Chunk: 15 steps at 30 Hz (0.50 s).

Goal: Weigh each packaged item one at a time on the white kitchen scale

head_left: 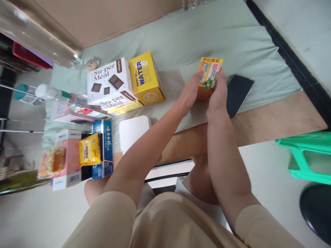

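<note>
At far left I see the white Su-per Meal box [108, 82] and yellow WATER box [146, 78] lying untouched. My left hand [190, 92] and right hand [217, 93] pinch the small orange carton [209, 78] from either side, fingers curled closed on it. It stands with its long axis upright on the green cloth [207, 34], just left of the dark phone [238, 93].

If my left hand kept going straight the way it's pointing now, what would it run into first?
The left hand already touches the small orange and yellow carton, which the right hand grips too. Past it, only bare pale green cloth shows, though depth is hard to judge.
</note>
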Tool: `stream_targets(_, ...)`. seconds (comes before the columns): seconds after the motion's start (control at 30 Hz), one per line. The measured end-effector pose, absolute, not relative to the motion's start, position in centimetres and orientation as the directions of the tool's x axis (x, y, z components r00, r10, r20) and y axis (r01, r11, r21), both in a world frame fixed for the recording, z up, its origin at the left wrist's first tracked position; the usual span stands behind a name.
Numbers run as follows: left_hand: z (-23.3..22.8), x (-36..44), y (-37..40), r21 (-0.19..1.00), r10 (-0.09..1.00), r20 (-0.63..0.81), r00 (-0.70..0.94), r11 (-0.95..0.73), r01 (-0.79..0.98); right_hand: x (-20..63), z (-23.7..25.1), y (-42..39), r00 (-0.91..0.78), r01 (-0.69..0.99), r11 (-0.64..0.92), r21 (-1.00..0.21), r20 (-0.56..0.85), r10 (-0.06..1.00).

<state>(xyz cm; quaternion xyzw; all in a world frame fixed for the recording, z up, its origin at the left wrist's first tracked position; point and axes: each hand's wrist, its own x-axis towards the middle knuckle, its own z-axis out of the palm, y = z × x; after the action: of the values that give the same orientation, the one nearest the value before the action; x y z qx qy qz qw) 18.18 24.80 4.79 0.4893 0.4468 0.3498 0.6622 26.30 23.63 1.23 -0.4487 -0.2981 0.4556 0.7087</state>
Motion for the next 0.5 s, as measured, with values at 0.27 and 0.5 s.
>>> stream_targets(0.27, 7.2, 15.5, 19.3, 0.996, 0.951, -0.086, 0.297, 0.094, -0.011, 24.2, 2.7, 19.4, 0.263, -0.418, 0.179, -0.891, 0.070, 0.962)
stream_targets(0.5, 9.9, 9.5, 11.9, 0.978, 0.992, -0.098, 0.079, 0.081, 0.193, 19.0, 4.6, 12.2, 0.104, -0.459, 0.183, -0.869, 0.152, 0.983)
